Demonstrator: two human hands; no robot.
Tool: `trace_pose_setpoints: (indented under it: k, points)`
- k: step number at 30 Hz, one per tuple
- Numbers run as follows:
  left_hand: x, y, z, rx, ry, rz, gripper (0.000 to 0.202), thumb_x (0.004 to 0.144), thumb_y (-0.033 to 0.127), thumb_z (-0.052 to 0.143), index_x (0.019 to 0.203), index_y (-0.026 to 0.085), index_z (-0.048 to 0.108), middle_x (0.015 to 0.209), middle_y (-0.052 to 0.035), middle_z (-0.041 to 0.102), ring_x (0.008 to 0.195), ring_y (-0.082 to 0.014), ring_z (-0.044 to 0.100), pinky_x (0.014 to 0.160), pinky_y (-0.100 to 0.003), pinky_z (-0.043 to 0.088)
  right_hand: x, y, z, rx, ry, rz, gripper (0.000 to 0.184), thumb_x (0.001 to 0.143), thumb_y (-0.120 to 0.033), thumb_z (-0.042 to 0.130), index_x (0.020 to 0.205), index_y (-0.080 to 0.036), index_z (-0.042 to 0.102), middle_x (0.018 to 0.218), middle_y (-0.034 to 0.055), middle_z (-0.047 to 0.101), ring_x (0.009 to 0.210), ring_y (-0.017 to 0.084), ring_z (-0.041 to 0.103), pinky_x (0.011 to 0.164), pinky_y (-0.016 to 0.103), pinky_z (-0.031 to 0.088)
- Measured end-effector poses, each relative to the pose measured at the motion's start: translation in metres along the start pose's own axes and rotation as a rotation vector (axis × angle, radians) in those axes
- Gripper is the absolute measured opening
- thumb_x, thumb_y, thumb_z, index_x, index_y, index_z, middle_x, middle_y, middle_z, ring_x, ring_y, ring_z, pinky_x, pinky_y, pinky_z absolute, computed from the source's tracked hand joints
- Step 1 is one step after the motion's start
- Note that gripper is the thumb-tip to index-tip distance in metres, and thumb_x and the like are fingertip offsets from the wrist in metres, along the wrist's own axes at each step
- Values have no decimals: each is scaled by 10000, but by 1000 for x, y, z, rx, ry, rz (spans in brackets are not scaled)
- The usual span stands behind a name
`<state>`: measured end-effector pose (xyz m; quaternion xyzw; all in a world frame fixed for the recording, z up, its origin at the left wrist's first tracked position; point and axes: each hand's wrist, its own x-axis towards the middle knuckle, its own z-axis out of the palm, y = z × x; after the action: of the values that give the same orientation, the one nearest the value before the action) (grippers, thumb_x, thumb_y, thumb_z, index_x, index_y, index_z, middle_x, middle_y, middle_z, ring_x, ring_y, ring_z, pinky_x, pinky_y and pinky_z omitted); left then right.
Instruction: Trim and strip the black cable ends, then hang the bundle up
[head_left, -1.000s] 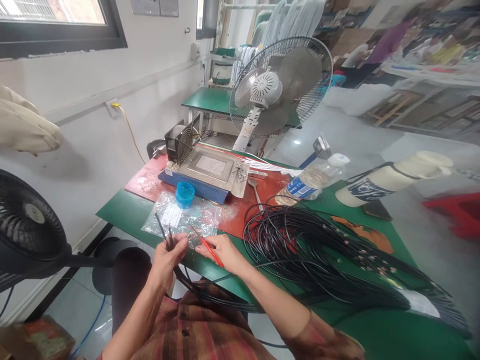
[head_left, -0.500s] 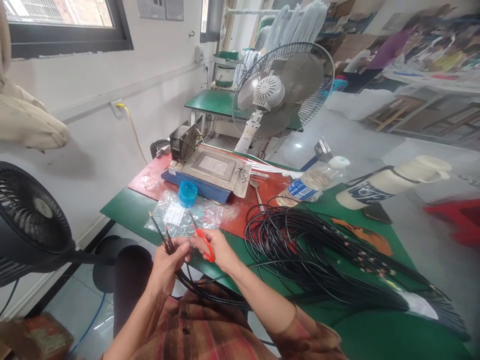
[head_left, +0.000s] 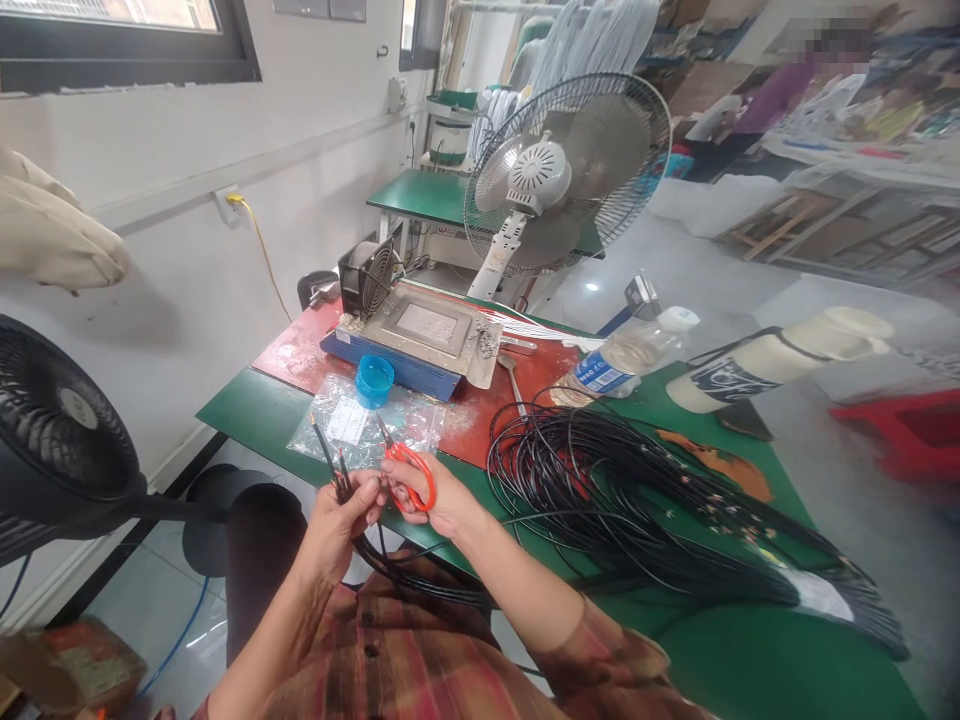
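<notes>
Several black cables [head_left: 321, 440] with stripped ends are gripped in my left hand [head_left: 346, 512], ends pointing up and away from me. My right hand [head_left: 420, 493] is closed around red-handled scissors [head_left: 411, 470], their blades pointing away over a clear plastic bag [head_left: 360, 425]. The fingertips of both hands meet in front of me; whatever is pinched there is too small to make out. From my left hand the cables run down and to the right, towards a big coiled bundle of black cable [head_left: 570, 470] on the green table [head_left: 720, 660].
Beyond my hands sit a round blue container [head_left: 374, 380] and a blue-sided heating unit [head_left: 397, 365] with a small fan [head_left: 367, 280]. A spoon [head_left: 515, 383], a water bottle [head_left: 607, 365] and a cream flask [head_left: 772, 360] lie to the right. A black fan [head_left: 64, 430] stands left.
The scissors have turned in my right hand, so their red handle loops show more openly. Both hands stay together at about the same place; the whole view has shifted slightly.
</notes>
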<state>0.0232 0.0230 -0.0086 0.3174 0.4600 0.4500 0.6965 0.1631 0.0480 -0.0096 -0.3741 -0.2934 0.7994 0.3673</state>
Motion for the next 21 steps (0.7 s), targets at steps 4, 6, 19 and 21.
trace_pose_setpoints:
  k: [4,6,19,21]
  points:
    - [2,-4,-3,-42,-8,8,189,737,306,677,705,122,643,622,-1,542,500,-33,414,459,-139,290,-1,6,1,83,-38,37,408,624,-466,744,649,-133,509,424,-74,430,313,17,296,261,120,175]
    - [3,-6,-4,-46,-8,11,187,740,307,674,716,123,649,615,0,538,503,-33,418,457,-134,292,-1,8,2,97,-46,38,408,620,-457,752,646,-132,507,424,-74,430,313,14,293,264,117,169]
    - [1,-1,-2,-60,-17,33,176,745,285,671,704,118,634,631,10,528,493,-19,393,436,-119,286,-1,6,6,60,-44,-33,409,642,-479,728,645,-138,502,440,-62,427,337,29,312,272,135,179]
    - [1,-1,-2,-68,-5,32,193,748,298,666,691,118,624,612,16,512,483,-19,373,423,-119,269,-2,9,6,56,-53,-58,399,632,-461,739,644,-135,509,444,-59,434,334,30,315,275,141,185]
